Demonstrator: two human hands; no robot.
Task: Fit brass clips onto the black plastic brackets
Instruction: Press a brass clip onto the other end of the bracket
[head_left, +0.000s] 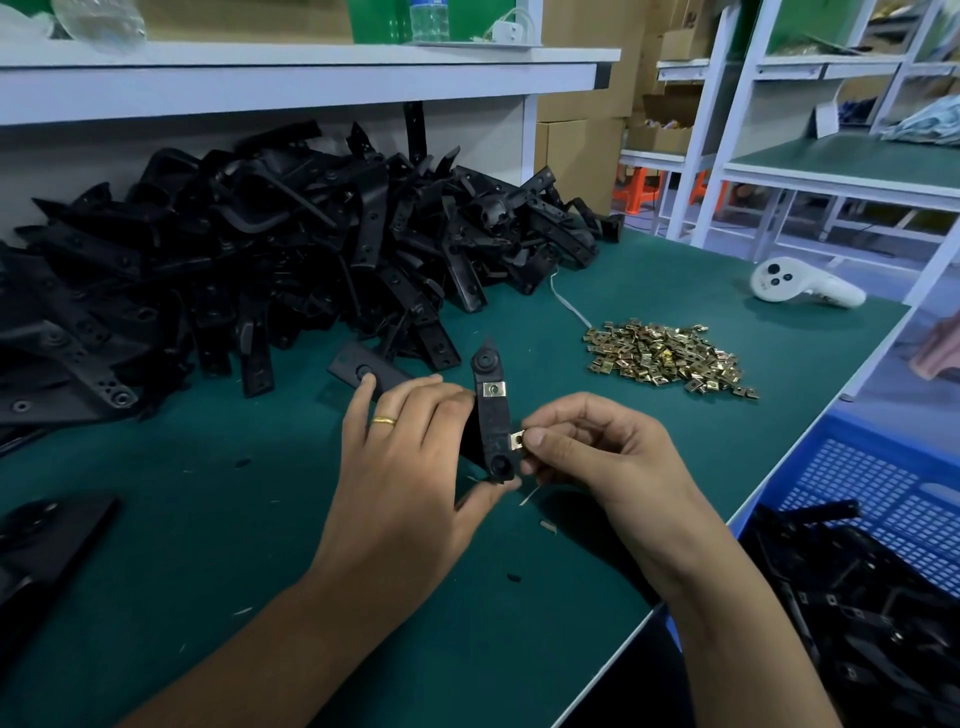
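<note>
Holding a black plastic bracket (492, 415) almost upright above the green work mat (218, 519), the left hand (410, 467) grips it from behind with curled fingers, and its thumb (485, 496) supports the lower end. This hand wears a gold ring (383, 420) on one finger. One square brass clip (494, 388) already sits on the upper part of the bracket, just under its round boss. The right hand (597, 457) pinches a second small brass clip (516, 440) between thumb and forefinger, and this clip touches the right edge of the bracket near its lower end; if it is fully pushed on, one cannot tell. Another flat black bracket (358, 369) lies on the mat just behind the left hand. Farther back and to the left a big heap of black plastic brackets (260, 249) leans against the white shelf unit (311, 88). To the right of the hands, well apart, lies a loose pile of shiny brass clips (670, 356). A white handheld controller (800, 283) rests near the far right edge of the mat, and a thin white cable (569, 304) runs from the heap toward the clips. Beside the table at the right stands a blue perforated plastic crate (883, 478) with black brackets (857, 613) inside it. A clear water bottle (429, 20) stands on the shelf above.
</note>
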